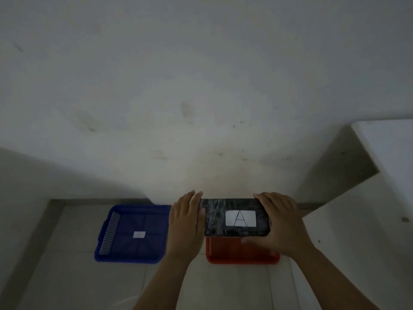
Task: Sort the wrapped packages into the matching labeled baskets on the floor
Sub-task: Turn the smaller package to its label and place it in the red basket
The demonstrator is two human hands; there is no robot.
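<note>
I hold a black wrapped package flat in front of me, its white label marked "A" facing up. My left hand grips its left end and my right hand grips its right end. The package hangs above a red basket on the floor, hiding most of it and any label inside. A blue basket sits on the floor to the left, with a white label on its bottom; the letter is too small to read.
A stained white wall rises right behind both baskets. A white ledge or counter juts out at the right, close to my right arm. Pale tiled floor spreads in front of the baskets.
</note>
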